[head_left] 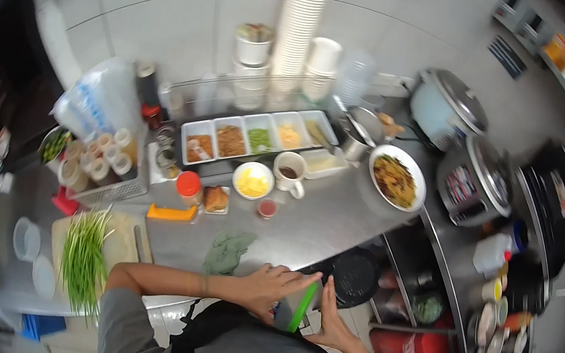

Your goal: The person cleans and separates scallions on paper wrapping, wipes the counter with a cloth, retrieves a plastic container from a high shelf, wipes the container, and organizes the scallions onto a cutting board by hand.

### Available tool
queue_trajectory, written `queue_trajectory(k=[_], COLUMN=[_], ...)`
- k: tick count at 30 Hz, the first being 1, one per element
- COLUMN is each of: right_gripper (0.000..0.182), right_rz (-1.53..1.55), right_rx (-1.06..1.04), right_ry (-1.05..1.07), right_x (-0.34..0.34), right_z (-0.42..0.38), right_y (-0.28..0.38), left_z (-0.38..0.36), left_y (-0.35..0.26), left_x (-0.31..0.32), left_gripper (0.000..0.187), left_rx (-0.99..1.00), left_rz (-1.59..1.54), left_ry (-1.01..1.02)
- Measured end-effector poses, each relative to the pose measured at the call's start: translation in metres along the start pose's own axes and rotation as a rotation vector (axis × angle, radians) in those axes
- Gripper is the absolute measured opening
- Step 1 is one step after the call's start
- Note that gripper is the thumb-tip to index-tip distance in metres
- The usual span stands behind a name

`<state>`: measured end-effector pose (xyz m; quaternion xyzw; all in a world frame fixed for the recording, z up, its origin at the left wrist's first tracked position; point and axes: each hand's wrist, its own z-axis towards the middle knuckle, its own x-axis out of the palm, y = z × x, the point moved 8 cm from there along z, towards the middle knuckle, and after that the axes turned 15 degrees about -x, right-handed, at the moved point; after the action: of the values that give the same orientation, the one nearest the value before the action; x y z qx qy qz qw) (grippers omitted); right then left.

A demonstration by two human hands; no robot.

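Close to my body, at the counter's front edge, both hands are around a tilted clear container with a bright green lid. My left hand holds its left side, fingers stretched along the top. On the other side, my right hand is against the lid with its fingers straight. The container's contents are mostly hidden. A crumpled green cloth lies on the counter just beyond my left forearm.
Spring onions lie on a cutting board at left. Further back stand a divided topping tray, a mug, a bowl of yellow pieces, a red-capped jar and a bowl of cooked food. Rice cookers stand right.
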<state>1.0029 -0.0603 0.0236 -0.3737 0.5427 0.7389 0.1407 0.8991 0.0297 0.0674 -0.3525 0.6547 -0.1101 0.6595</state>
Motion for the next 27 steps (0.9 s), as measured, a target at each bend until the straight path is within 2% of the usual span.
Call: queue_trajectory(k=[2, 3, 5, 7, 8, 10, 11, 14, 16, 20, 23, 25, 26, 27], right_gripper=[0.134, 0.132, 0.129, 0.127, 0.126, 0.123, 0.122, 0.119, 0.117, 0.114, 0.104, 0.099, 0.098, 0.097], right_rz=[-0.261, -0.207, 0.205, 0.557, 0.672, 0.731, 0.717, 0.51, 0.256, -0.391, -0.666, -0.818, -0.848, -0.879], right_rx=[-0.278, -0.186, -0.138, 0.13, 0.235, 0.285, 0.283, 0.171, 0.028, -0.202, 0.074, 0.314, 0.305, 0.296], right_ry=[0.094, 0.113, -0.175, -0.208, -0.229, -0.22, -0.212, -0.158, -0.112, -0.018, 0.061, 0.116, 0.128, 0.14], right_x=[-0.007, -0.014, -0.017, -0.014, -0.02, -0.038, -0.05, -0.083, -0.109, -0.157, -0.161, -0.157, -0.161, -0.166], right_z=[0.025, 0.038, 0.041, 0.04, 0.042, 0.059, 0.069, 0.092, 0.104, 0.114, 0.125, 0.129, 0.13, 0.132], right_y=[-0.006, -0.017, -0.059, -0.102, -0.118, -0.136, -0.143, -0.157, -0.158, -0.146, -0.183, -0.227, -0.24, -0.25], left_z=[0.013, 0.02, 0.035, 0.048, 0.062, 0.085, 0.096, 0.124, 0.155, 0.198, 0.227, 0.231, 0.23, 0.208], left_y=[-0.004, -0.002, 0.005, 0.005, 0.011, 0.035, 0.038, 0.05, 0.055, 0.077, 0.1, 0.119, 0.125, 0.112], left_x=[-0.005, -0.003, -0.009, -0.013, -0.009, -0.007, -0.003, -0.012, -0.002, 0.002, 0.008, 0.017, 0.024, 0.013], left_gripper=[0.123, 0.124, 0.125, 0.125, 0.124, 0.121, 0.123, 0.123, 0.122, 0.117, 0.112, 0.102, 0.098, 0.076], left_rx=[0.003, -0.01, -0.005, 0.043, -0.01, -0.088, -0.097, -0.202, -0.202, -0.215, -0.46, -0.564, -0.614, -0.512], left_rz=[0.054, 0.124, 0.27, 0.421, 0.358, 0.254, 0.364, 0.111, 0.14, -0.025, -0.225, -0.035, 0.053, 0.201], left_ry=[-0.09, -0.159, -0.358, -0.605, -0.557, -0.466, -0.505, -0.453, -0.517, -0.765, -0.721, -0.635, -0.584, -0.662])
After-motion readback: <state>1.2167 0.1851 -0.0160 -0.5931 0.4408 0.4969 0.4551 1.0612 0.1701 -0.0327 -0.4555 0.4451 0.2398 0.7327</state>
